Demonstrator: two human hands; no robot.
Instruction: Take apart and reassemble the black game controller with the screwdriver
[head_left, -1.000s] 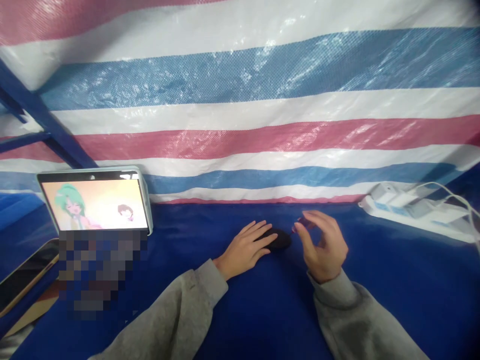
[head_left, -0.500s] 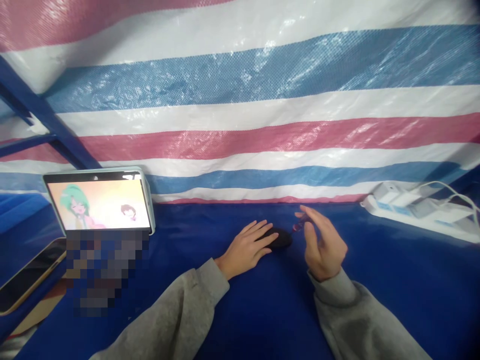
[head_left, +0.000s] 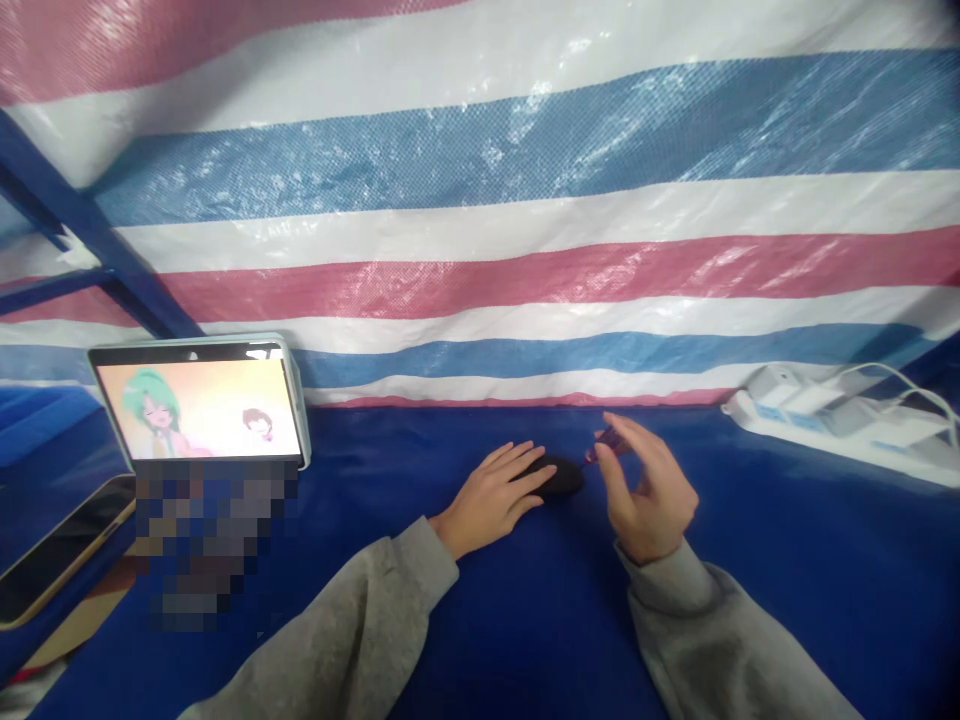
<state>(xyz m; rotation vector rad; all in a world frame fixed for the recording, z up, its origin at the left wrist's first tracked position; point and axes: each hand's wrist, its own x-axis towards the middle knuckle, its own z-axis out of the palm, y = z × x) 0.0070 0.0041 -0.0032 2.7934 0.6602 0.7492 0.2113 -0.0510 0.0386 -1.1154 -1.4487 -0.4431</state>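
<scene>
A dark, flat oval thing (head_left: 564, 477), shaped like a computer mouse, lies on the blue table. The fingers of my left hand (head_left: 499, 495) are stretched over its left side and hold it down. On its right, my right hand (head_left: 649, 490) pinches a small purple-red tool (head_left: 609, 440) between thumb and fingers. The tool looks like a screwdriver, its thin end slanting down toward the oval's right edge. Whether the tip touches is too small to tell. Part of the tool is hidden by my fingers, and my left fingers cover part of the oval.
At the left a tablet (head_left: 199, 405) stands upright showing a cartoon, with a phone (head_left: 60, 555) in front and a pixelated patch beside it. A white power strip (head_left: 847, 430) with chargers and cables lies at the right. Striped plastic sheeting (head_left: 480, 280) hangs behind the table (head_left: 525, 640).
My right thumb and fingers have closed in on the purple-red tool, and its handle has tilted a little. My left hand and the dark oval thing have stayed in place.
</scene>
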